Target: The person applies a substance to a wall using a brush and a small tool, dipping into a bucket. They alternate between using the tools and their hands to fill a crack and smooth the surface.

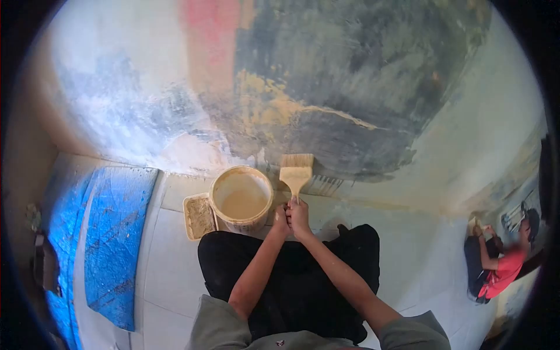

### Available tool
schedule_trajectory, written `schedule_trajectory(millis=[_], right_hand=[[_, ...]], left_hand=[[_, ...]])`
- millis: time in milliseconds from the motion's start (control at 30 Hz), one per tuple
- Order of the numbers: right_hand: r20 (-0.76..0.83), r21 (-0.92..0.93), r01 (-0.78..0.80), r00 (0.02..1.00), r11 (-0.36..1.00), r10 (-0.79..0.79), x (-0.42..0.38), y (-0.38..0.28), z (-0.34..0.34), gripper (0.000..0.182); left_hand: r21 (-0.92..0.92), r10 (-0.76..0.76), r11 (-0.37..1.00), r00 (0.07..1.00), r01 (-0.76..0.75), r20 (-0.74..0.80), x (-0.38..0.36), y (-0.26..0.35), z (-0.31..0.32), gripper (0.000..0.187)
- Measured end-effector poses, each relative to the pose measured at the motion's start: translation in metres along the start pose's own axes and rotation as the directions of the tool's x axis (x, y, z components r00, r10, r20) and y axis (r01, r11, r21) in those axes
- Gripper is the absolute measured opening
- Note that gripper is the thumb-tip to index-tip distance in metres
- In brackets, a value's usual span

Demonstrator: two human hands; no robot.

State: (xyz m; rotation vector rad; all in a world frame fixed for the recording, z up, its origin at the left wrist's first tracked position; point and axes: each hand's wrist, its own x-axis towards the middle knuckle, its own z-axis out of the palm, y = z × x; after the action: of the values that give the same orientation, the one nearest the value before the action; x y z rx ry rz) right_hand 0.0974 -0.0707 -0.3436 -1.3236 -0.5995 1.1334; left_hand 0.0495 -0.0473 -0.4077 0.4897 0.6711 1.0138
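A wide flat paintbrush (296,174) stands upright in front of the wall, bristles pointing up. My right hand (299,217) is wrapped round its handle. Pressed close beside it, my left hand (281,217) is closed; whether it also grips the handle or anything else is hidden. Just left of my hands is a round bucket (224,222) holding a pale beige liquid. A small rectangular tub (199,217) with crusty beige-brown material in it sits against the bucket's left side.
The patchy wall (350,70) has grey, white, pink and yellowish areas. Blue sheeting (116,233) covers something at the left. On the pale tiled floor (169,274) I sit with legs folded. Another person in a red shirt (504,273) sits at the far right.
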Motion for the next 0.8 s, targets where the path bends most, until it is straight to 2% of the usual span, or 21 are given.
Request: schedule_trajectory(millis=[33, 67, 100, 167, 200, 233, 300, 367, 433, 567, 633, 667, 733, 767, 800], right_hand=[[-0.003, -0.033, -0.085, 0.996, 0.996, 0.085, -0.009, -0.012, 0.001, 0.033], [0.008, -0.014, -0.123, 0.992, 0.992, 0.124, -0.018, -0.023, 0.004, 0.033], [0.021, -0.033, -0.12, 0.992, 0.992, 0.121, -0.029, -0.037, 0.008, 0.033], [0.138, -0.062, -0.174, 0.974, 0.983, 0.181, -0.047, -0.066, 0.014, 0.034], [0.219, -0.096, -0.109, 0.967, 0.989, 0.127, -0.05, -0.077, 0.016, 0.036], [0.218, -0.113, -0.108, 0.967, 0.988, 0.13, -0.056, -0.092, 0.025, 0.036], [0.292, -0.113, 0.094, 0.955, 0.989, -0.057, -0.071, -0.131, 0.05, 0.033], [0.354, -0.12, 0.232, 0.918, 0.965, -0.176, -0.07, -0.165, 0.071, 0.038], [0.398, -0.075, 0.304, 0.882, 0.95, -0.251, -0.062, -0.19, 0.092, 0.038], [0.447, -0.061, 0.36, 0.844, 0.931, -0.297, -0.032, -0.199, 0.114, 0.038], [0.378, -0.006, 0.173, 0.912, 0.985, -0.158, -0.012, -0.177, 0.114, 0.036], [0.372, -0.011, 0.169, 0.916, 0.986, -0.153, -0.008, -0.16, 0.11, 0.036], [0.275, 0.093, -0.066, 0.961, 0.993, 0.038, -0.019, -0.118, 0.097, 0.032], [0.265, 0.092, -0.075, 0.963, 0.993, 0.048, -0.023, -0.102, 0.087, 0.032], [0.29, 0.134, -0.28, 0.928, 0.951, 0.232, -0.029, -0.087, 0.075, 0.029]], left_hand=[[-0.05, -0.005, 0.999, 1.0, 0.005, 0.003, -0.004, 0.0, 0.001, 0.029], [-0.11, -0.078, 0.99, 0.993, 0.088, 0.093, 0.014, -0.016, -0.021, 0.03], [-0.129, -0.062, 0.989, 0.994, 0.073, 0.089, 0.012, -0.009, -0.018, 0.03], [-0.168, -0.219, 0.959, 0.972, 0.23, 0.082, 0.003, 0.005, -0.004, 0.028], [-0.128, -0.132, 0.984, 0.991, 0.127, -0.034, 0.029, -0.021, -0.016, 0.026], [-0.145, -0.132, 0.981, 0.991, 0.126, -0.032, 0.026, -0.018, -0.009, 0.026], [-0.121, -0.213, 0.974, 0.955, 0.191, -0.207, 0.011, -0.001, 0.008, 0.025], [-0.159, -0.218, 0.969, 0.952, 0.187, -0.212, 0.006, 0.0, 0.007, 0.026], [-0.189, -0.224, 0.965, 0.95, 0.184, -0.219, 0.002, 0.003, 0.006, 0.029], [-0.185, -0.226, 0.965, 0.945, 0.184, -0.236, -0.006, 0.01, 0.009, 0.027], [-0.181, -0.22, 0.967, 0.948, 0.18, -0.231, -0.003, 0.011, 0.009, 0.026], [-0.195, -0.22, 0.965, 0.947, 0.176, -0.235, -0.002, 0.008, 0.008, 0.026], [-0.209, -0.233, 0.96, 0.941, 0.184, -0.243, 0.011, -0.008, 0.005, 0.025], [-0.321, -0.135, 0.946, 0.961, 0.052, -0.242, 0.023, -0.02, 0.006, 0.023], [-0.426, -0.043, 0.902, 0.967, -0.071, -0.252, 0.03, -0.031, 0.006, 0.022]])
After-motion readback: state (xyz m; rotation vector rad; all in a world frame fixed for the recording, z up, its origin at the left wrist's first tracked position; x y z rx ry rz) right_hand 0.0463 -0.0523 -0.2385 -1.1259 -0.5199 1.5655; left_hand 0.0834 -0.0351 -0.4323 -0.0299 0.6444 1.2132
